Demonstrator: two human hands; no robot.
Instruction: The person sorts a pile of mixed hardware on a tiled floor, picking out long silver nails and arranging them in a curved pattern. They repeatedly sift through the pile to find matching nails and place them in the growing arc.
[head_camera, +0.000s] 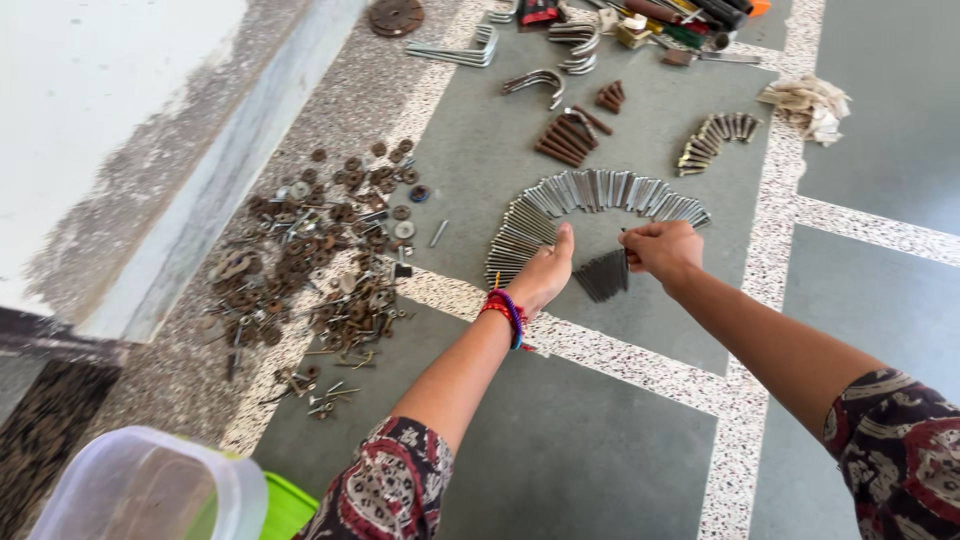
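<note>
My left hand (546, 270) lies flat on the grey floor, fingers together, its tips touching the inner side of a curved row of long silver bolts (590, 195). Red and purple thread bands ring that wrist. My right hand (660, 248) is closed on the top of a small fan of dark thin nails (603, 275), which rest on the floor between the two hands. The arc of silver bolts runs from the left hand up and over to just above the right hand.
A heap of rusty nuts, washers and screws (320, 260) spreads at the left beside a white ledge (150, 150). Rusty bolts (572, 135), a smaller bolt arc (712, 140), U-bolts (535, 82), tools (650, 20) and crumpled cloth (808, 105) lie farther away. A clear plastic tub (140, 490) sits near left.
</note>
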